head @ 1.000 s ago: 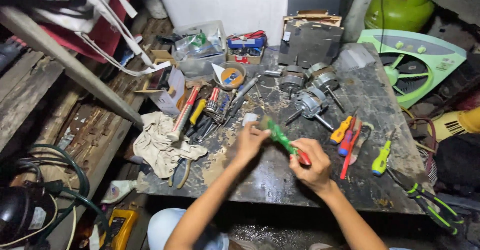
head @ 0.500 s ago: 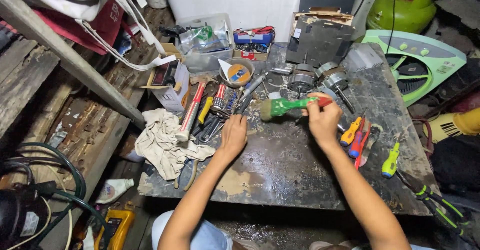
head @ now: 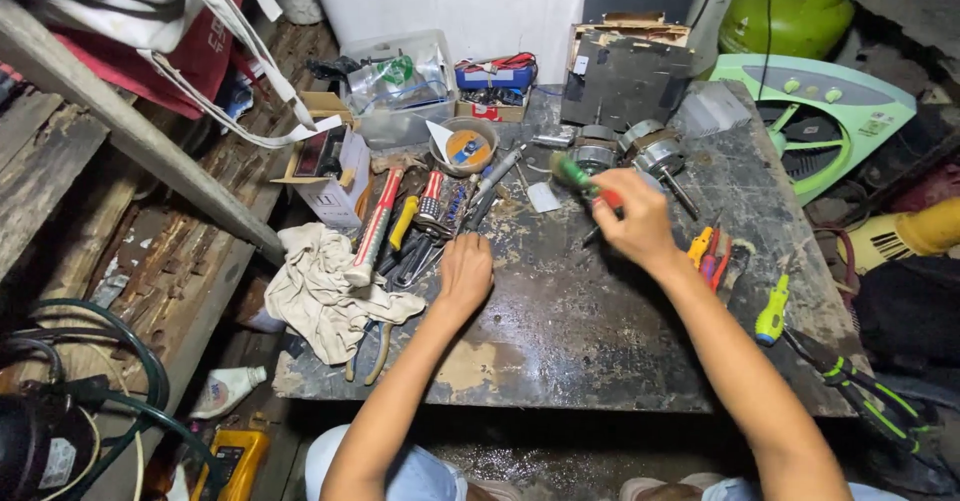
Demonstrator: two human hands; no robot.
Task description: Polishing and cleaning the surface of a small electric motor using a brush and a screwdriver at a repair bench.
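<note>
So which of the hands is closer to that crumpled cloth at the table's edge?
Left. The left hand rests on the table just right of the crumpled cloth; the right hand, gripping a green-handled tool, is farther off.

Right hand (head: 635, 223) swung green-handled brush (head: 578, 178) up toward motors (head: 625, 149); left hand (head: 465, 273) slid slightly left.

We see a dark, worn workbench (head: 600, 351) carrying pliers and screwdrivers (head: 415, 231) just left of our left fingers (head: 470, 251), and motor parts (head: 650, 149) beyond our right fingers (head: 610, 186).
</note>
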